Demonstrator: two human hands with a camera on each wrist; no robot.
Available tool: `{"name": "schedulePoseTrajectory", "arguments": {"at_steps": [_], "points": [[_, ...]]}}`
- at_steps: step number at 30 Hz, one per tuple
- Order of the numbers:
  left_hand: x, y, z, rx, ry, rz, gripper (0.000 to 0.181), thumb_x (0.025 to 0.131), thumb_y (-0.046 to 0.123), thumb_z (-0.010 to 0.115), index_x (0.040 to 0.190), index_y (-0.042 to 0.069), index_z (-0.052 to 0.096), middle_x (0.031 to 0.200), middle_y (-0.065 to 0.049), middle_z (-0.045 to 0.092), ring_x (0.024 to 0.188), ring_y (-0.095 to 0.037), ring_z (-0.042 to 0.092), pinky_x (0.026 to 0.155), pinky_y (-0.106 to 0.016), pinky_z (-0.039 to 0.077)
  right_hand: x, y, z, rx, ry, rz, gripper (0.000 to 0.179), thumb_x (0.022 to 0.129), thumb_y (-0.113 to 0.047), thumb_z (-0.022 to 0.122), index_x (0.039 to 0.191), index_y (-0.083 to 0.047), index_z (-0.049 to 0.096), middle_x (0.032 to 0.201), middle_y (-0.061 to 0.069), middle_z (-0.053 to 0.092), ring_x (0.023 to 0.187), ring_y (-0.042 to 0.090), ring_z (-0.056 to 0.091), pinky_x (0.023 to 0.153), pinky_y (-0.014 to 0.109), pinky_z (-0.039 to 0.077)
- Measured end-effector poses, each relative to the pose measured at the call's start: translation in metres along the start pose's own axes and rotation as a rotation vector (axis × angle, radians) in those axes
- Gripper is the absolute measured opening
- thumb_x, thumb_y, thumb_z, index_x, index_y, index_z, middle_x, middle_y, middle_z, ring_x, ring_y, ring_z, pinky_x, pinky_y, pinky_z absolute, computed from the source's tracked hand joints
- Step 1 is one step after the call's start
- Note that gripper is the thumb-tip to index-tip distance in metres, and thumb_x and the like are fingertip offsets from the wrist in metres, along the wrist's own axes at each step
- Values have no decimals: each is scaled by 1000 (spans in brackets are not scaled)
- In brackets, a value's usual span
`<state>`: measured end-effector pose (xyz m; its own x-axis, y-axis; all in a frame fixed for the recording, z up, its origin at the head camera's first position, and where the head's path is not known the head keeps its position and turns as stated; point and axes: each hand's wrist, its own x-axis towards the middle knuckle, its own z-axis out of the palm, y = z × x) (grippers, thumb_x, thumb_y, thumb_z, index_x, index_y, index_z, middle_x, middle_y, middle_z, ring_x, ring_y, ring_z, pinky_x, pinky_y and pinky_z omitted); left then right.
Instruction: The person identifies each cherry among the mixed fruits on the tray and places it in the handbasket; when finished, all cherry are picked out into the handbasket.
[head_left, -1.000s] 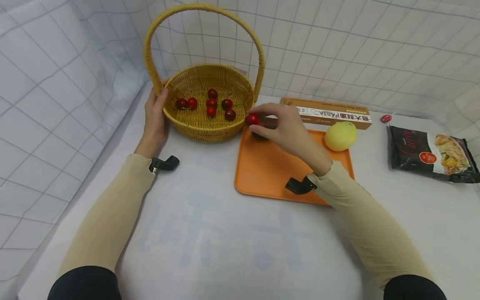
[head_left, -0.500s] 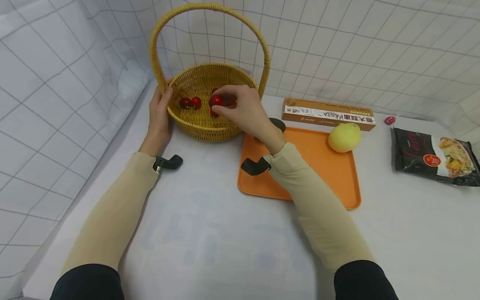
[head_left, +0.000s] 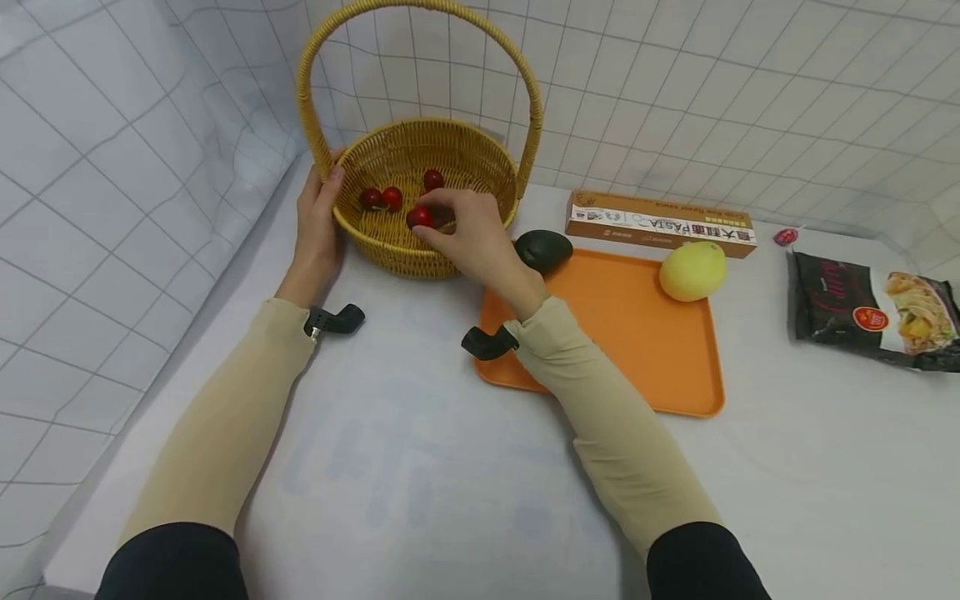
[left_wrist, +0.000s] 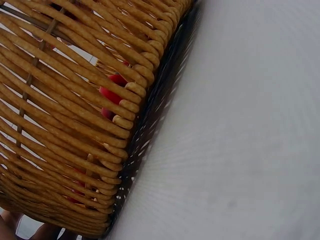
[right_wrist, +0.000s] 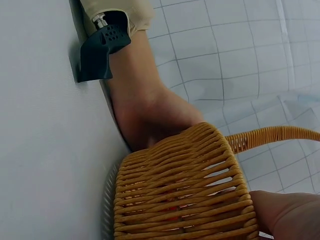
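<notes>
A round yellow wicker basket with a tall arched handle stands at the back left in the head view. My left hand holds its left side, with the thumb over the rim by the handle's foot. My right hand reaches over the front right rim and pinches a red cherry between thumb and fingertips, low inside the basket. Other dark red cherries lie on the basket floor, some hidden behind my right hand. In the left wrist view, red patches show through the basket's weave.
Right of the basket, a dark green avocado lies at the back left corner of an orange tray. A yellow lemon sits on its back right. Behind stands a pasta box; a black food packet lies far right.
My right hand has carried the cherry left from above the tray into the basket, then slightly lower towards the front. My left hand stays on the basket. The avocado is more visible now.
</notes>
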<state>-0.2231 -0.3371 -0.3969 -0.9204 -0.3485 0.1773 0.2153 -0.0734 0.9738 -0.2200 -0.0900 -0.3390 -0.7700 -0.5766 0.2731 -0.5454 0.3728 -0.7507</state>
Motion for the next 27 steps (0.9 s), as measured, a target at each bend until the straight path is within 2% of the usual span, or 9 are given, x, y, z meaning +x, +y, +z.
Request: {"name": "schedulePoseTrajectory", "arguments": {"at_steps": [5, 13, 18, 27], "points": [[1, -1, 1, -9, -5, 0, 47, 104, 41, 58, 148, 23, 59, 149, -1, 54, 142, -16, 43, 118, -23, 28, -2, 0, -1, -17, -10, 22, 35, 100, -15, 74, 133, -4, 69, 122, 10, 75, 103, 19, 74, 88, 24, 59], [1, -2, 4, -55, -5, -5, 46, 104, 40, 60, 147, 22, 59, 145, 0, 56, 140, -17, 46, 117, -25, 31, -3, 4, -4, -22, -28, -30, 32, 101, -10, 72, 131, -1, 69, 122, 14, 75, 105, 20, 73, 89, 24, 58], [2, -3, 3, -43, 4, 6, 45, 104, 40, 60, 145, 21, 60, 143, 0, 58, 139, -17, 45, 116, -25, 30, -4, 5, -4, -37, -10, -69, 29, 100, -9, 71, 128, 0, 71, 119, 15, 75, 103, 21, 74, 88, 25, 59], [4, -4, 1, -76, 3, 3, 45, 104, 38, 61, 145, 20, 60, 145, 0, 57, 141, -16, 45, 117, -24, 30, -3, 7, -6, -83, -23, -55, 29, 102, -11, 70, 128, 2, 70, 118, 12, 76, 103, 20, 73, 89, 25, 58]]}}
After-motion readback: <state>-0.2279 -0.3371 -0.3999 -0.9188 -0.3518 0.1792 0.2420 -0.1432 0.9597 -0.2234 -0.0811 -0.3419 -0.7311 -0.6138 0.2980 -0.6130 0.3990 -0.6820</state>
